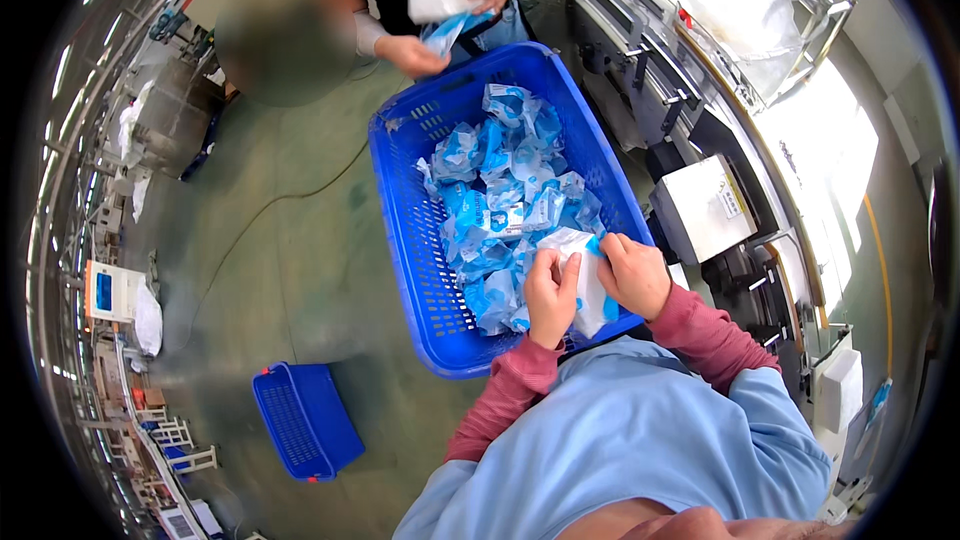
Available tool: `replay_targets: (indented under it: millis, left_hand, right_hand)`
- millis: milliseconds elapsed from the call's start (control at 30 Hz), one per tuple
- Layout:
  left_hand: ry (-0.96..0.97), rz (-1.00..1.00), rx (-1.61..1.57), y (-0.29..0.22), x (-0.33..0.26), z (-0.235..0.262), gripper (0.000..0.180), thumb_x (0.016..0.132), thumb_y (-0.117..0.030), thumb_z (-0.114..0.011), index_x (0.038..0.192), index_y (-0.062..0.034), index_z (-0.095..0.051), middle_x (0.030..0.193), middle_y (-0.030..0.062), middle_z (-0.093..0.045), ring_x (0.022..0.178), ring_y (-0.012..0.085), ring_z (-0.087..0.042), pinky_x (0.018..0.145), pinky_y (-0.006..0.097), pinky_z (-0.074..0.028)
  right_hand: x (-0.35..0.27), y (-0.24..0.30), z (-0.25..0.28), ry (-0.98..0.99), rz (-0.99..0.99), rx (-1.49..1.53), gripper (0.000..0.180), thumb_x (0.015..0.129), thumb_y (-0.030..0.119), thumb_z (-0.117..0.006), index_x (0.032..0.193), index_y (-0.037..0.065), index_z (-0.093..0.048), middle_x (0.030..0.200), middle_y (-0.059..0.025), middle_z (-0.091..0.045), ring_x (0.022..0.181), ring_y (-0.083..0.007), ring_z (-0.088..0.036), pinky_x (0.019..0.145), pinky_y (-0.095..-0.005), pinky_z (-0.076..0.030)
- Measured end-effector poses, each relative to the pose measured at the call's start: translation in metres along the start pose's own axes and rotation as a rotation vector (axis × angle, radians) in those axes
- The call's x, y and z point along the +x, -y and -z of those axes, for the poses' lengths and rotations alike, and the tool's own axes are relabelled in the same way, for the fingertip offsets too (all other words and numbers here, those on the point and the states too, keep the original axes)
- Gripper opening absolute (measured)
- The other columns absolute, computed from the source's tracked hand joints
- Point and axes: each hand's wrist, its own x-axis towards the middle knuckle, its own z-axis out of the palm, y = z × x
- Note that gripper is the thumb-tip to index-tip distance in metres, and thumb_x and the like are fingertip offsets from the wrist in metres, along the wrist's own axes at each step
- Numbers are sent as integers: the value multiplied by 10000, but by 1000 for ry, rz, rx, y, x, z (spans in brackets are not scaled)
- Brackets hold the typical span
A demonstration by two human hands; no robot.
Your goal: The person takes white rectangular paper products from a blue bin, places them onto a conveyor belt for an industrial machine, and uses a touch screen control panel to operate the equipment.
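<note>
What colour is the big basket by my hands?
The basket is blue, shown in the head view.

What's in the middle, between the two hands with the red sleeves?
In the head view, a white packet with blue patches is between the left hand and right hand, which both hold it, above a blue basket of crumpled wrappers.

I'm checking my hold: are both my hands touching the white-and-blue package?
Touching. The head view shows the left hand with its fingers against one side of the white-and-blue package, and the right hand gripping the other.
</note>
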Motion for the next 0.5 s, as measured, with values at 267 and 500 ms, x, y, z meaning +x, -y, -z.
replay_targets:
  millis: [267,500]
  left_hand:
    - [192,204,-367,-9,4,2,239,933,-231,-481,851,-26,-571,724,70,-597,636,138,-557,574,278,-417]
    - [263,509,-1390,-44,1,17,544,940,-414,-373,1233,37,-451,1246,177,-508,1120,293,-519,974,406,-388]
  right_hand:
    - [-2,-13,8,7,-146,561,177,837,148,-518,691,58,-474,647,-50,-538,588,-197,-561,524,-335,-428]
    - [8,9,26,-245,-817,2165,331,869,295,-421,987,30,-580,940,-106,-638,869,-235,-623,827,-336,-489]
